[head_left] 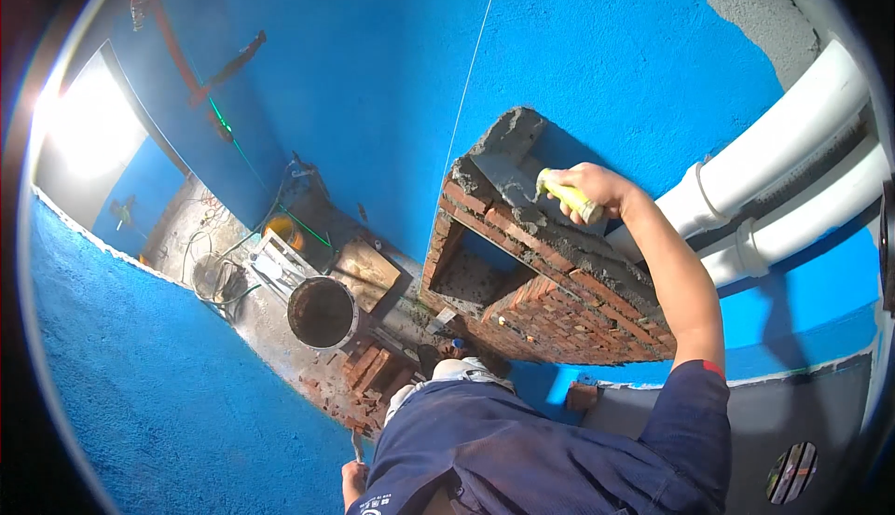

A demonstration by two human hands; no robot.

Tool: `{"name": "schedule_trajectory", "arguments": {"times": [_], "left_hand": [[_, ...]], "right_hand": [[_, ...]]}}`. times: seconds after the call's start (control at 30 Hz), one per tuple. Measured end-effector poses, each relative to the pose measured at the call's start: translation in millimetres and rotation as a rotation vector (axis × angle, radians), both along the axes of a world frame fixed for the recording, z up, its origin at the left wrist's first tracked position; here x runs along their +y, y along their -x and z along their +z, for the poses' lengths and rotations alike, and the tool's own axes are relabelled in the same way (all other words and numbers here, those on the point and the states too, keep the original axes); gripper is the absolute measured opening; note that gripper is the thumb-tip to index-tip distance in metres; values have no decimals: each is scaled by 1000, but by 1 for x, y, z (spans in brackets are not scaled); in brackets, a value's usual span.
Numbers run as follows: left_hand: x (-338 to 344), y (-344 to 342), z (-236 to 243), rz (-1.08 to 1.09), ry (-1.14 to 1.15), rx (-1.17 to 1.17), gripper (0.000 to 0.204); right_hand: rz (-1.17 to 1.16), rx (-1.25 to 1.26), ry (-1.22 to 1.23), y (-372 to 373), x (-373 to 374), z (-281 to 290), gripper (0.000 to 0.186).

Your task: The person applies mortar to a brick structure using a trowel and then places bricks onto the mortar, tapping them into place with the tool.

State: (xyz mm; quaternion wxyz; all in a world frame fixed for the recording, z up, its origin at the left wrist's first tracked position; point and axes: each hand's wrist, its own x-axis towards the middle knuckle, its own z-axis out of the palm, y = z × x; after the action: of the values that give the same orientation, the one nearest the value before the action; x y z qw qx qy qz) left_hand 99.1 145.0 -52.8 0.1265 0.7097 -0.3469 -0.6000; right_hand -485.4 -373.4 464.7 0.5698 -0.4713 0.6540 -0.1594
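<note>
My right hand (597, 191) is closed around the yellow handle of a trowel (503, 178). The trowel's grey blade lies on wet mortar (531, 221) along the top of a low brick wall (578, 315). A square opening framed in brick shows in the near left part of this wall. My left hand (353, 480) hangs low beside my body, closed on a thin greyish tool (357, 444) whose kind I cannot make out. Most of that tool and the fingers around it are hidden or too small to read.
A round bucket (322, 312) of mortar stands on the floor at left, beside stacked bricks (373, 366) and a wooden board (366, 274). A yellow bucket (284, 230) is farther back. Large white pipes (764, 179) run along the right. A string line (477, 49) hangs near the brickwork.
</note>
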Motion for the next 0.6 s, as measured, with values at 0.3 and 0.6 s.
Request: {"name": "schedule_trajectory", "arguments": {"times": [0.3, 0.6], "left_hand": [[-43, 38, 13, 435, -277, 37, 32], [-46, 40, 13, 368, -291, 26, 33]], "right_hand": [[141, 503, -14, -1, 59, 34, 49], [-5, 356, 49, 26, 65, 27, 39]]}}
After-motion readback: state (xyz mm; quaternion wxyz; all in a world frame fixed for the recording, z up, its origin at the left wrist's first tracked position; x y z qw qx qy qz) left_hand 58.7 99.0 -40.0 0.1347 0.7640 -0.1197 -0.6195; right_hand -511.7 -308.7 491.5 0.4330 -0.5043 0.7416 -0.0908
